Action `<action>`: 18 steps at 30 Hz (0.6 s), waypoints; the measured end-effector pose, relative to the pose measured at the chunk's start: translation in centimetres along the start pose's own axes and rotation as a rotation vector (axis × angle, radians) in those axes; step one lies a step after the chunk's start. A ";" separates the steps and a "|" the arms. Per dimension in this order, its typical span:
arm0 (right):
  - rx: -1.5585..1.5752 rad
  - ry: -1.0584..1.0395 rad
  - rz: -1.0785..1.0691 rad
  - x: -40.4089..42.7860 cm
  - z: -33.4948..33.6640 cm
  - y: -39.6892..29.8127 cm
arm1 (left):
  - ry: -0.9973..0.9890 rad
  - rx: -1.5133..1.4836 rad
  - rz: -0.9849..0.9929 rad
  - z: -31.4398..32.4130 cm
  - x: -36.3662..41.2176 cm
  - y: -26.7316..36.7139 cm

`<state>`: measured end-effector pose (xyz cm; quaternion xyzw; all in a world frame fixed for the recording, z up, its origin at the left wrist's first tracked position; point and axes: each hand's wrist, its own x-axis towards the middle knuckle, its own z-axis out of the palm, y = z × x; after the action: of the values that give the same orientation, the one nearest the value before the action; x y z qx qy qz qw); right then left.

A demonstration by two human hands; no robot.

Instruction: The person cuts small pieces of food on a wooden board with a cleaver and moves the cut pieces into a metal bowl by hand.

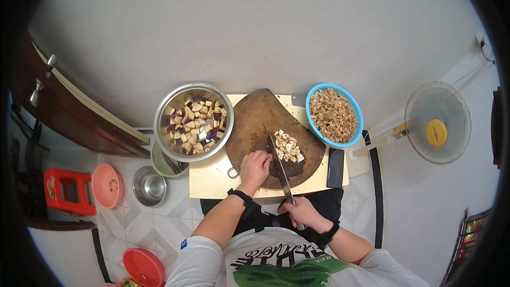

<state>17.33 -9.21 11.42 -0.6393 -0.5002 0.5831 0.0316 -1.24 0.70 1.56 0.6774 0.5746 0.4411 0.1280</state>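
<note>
My right hand [303, 212] grips the handle of a long kitchen knife [281, 167], whose blade slants up and left over a worn wooden chopping board [251, 123]. Just left of the blade, my left hand [255, 167] rests on the board with curled fingers; what it pinches is mostly hidden. Chopped pale pieces [287, 146] lie in a small heap right of the blade. A steel bowl [159, 127] of cubed eggplant [195, 123] stands at the board's left. To the right, a blue plastic basin [360, 127] holds finely chopped brown bits [334, 115].
A phone [335, 167] lies on the cream table [211, 185] near its right edge. Beyond stands a fan [437, 123]. On the floor at left are a green basin [160, 163], a steel pot [149, 186], a pink basin [106, 186], a red stool [69, 191] and a red basin [143, 267].
</note>
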 end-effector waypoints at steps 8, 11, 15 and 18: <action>0.101 0.055 -0.101 6.6 -1.7 -5.3 | -0.016 -0.001 -0.014 0.0 0.0 -0.2; 0.174 0.016 -0.077 6.3 -2.5 -6.4 | -0.002 -0.022 -0.002 0.1 -0.1 -0.3; 0.198 -0.024 -0.032 5.2 -2.9 -7.4 | -0.006 -0.011 -0.027 0.1 -0.2 -0.4; 0.188 -0.033 -0.022 4.8 -2.8 -7.6 | -0.005 -0.009 -0.028 0.1 -0.2 -0.3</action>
<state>14.08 -0.66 13.64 -0.6182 -0.4507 0.6377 0.0898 -1.37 0.61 1.20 0.6698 0.5817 0.4402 0.1386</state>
